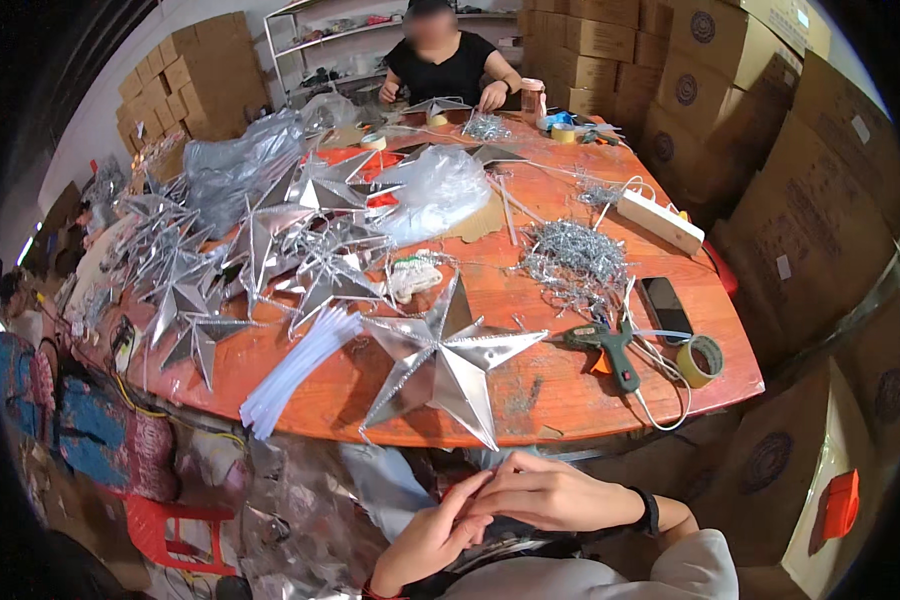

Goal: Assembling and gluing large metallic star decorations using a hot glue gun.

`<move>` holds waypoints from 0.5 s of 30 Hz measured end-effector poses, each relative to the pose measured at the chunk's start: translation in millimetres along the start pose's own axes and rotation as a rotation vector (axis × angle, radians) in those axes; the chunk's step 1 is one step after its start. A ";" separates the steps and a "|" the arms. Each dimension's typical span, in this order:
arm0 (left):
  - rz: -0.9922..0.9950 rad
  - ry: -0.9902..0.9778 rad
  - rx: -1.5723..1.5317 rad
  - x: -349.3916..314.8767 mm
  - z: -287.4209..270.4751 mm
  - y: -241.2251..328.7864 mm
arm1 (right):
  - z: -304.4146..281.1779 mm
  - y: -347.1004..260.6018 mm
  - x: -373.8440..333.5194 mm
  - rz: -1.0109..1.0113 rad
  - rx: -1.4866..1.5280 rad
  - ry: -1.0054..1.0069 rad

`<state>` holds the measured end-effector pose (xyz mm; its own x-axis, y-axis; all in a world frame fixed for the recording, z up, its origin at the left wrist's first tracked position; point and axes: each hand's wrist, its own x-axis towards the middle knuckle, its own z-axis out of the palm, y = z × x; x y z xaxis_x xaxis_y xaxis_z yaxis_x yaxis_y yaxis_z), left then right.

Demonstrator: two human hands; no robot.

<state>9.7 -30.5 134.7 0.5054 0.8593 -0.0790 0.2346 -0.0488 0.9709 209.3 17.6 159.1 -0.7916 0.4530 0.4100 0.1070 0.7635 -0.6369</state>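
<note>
Just below the near table edge, my left hand and my right hand are pressed together, fingers curled over each other. Whether anything is pinched between them is hidden. On the table in front of them lies a large silver foil star with raised folds and beaded-looking edges. Left of it is a bundle of translucent glue sticks. A green hot glue gun with an orange trigger rests right of the star, beside a roll of tape.
Silver stars and plastic bags crowd the table's left. Tinsel, a phone and a power strip lie right. Across the table a person handles another star. Cartons stand right; a red stool lower left.
</note>
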 end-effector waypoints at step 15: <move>0.154 0.267 0.287 -12.6 -11.1 22.0 | 13.8 -14.2 16.5 -0.022 -0.053 0.241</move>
<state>-0.7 -36.7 159.6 0.3284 0.9308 0.1606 0.4141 -0.2947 0.8612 186.4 7.9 165.9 -0.6282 0.5279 0.5715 0.1276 0.7945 -0.5937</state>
